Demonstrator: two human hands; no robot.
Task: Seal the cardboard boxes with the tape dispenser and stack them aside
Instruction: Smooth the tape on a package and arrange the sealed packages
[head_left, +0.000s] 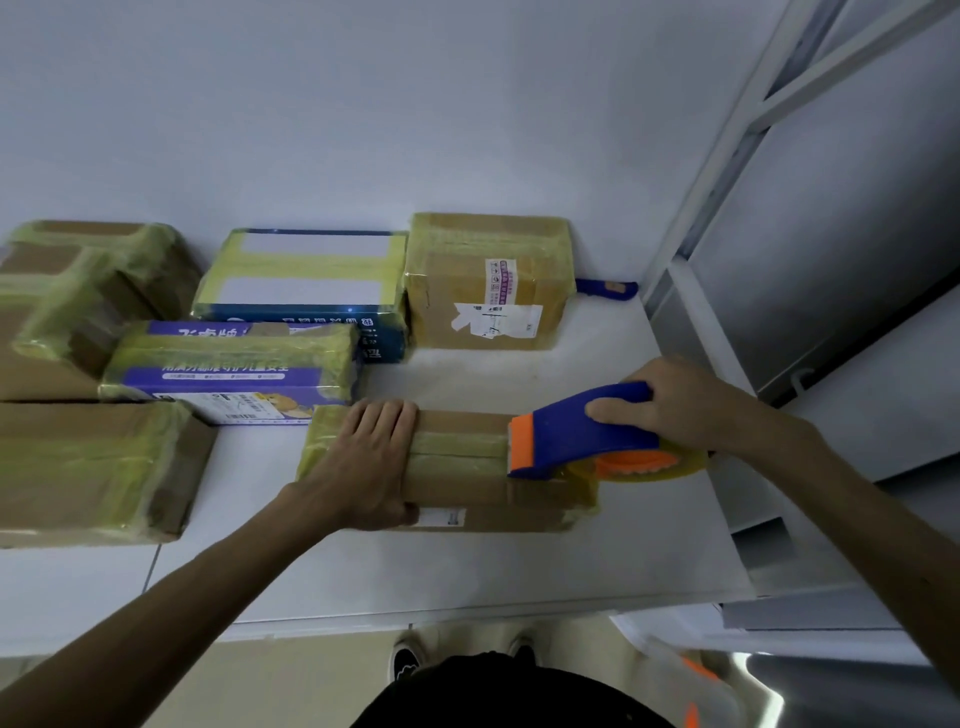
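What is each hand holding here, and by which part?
The right hand grips the tape dispenser by its blue handle. The left hand holds nothing; it rests flat on the cardboard box.

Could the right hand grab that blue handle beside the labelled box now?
Probably not yet: the way to the blue handle looks free, but the right hand grips the tape dispenser.
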